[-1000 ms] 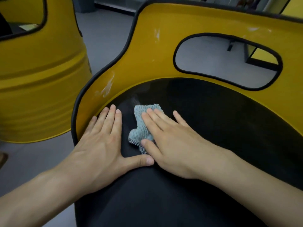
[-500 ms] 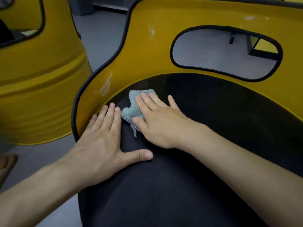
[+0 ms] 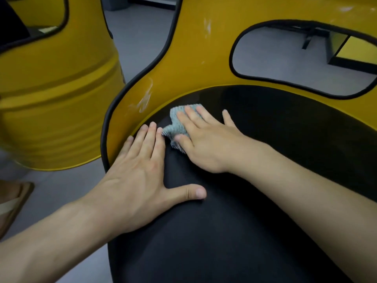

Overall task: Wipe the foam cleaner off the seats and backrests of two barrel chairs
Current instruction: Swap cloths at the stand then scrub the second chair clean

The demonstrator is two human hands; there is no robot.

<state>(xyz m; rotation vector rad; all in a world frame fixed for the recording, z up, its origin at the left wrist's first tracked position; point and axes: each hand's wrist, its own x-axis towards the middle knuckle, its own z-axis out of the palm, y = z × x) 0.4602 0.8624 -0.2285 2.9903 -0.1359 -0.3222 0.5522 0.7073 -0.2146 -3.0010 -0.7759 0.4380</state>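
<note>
no readable text, no labels, no brands, no numbers

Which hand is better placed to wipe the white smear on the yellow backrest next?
Probably the right hand: it presses the blue cloth on the black seat beside the smear. The left hand lies flat on the seat, without a cloth.
</note>
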